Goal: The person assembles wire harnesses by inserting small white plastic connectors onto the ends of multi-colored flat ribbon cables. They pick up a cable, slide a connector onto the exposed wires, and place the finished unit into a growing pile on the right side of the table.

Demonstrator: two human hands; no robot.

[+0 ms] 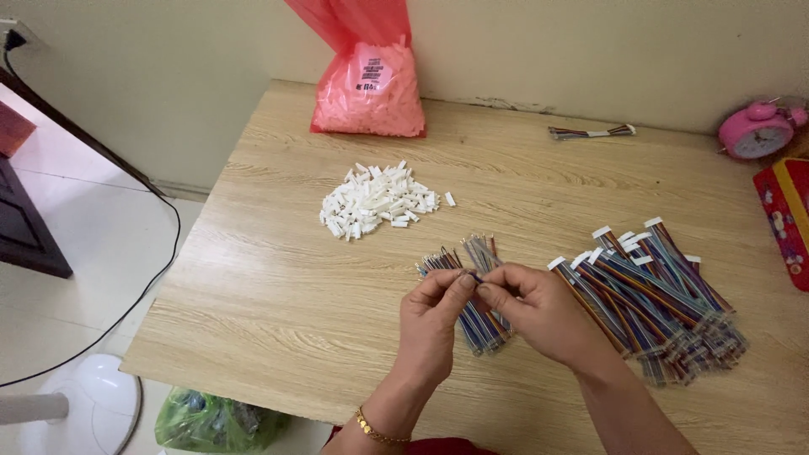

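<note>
Multicoloured wires in a small bundle [480, 316] are found near the front middle of the wooden table [278, 286], partly covered by both hands. The left hand [431, 320] is brought together with the right hand [539, 312] over this bundle, and the fingertips [462, 282] of both are pinched shut on the end of one wire or a few, though exactly how many are gripped cannot be told. A gold bracelet [371, 428] is worn on the left wrist.

Just to the right of the hands, a larger heap of finished wires [649, 303] is laid out, each strand capped with a small white plug at its upper end; the heap is touched by the right wrist or lies just beside it. Further back, towards the middle of the table, a pile of loose white plugs [375, 202] is spread. Behind that pile, against the wall, a red plastic bag [371, 84] filled with more white pieces is propped upright. One single wire piece [592, 131] is left alone near the far edge. At the far right corner a pink alarm clock [758, 128] is stood, and a red patterned box [788, 219] is cut off by the right edge. Below the table, a green bag [215, 420] and a white fan base [101, 400] are seen on the floor, with a black cable [160, 270] trailing past.
</note>
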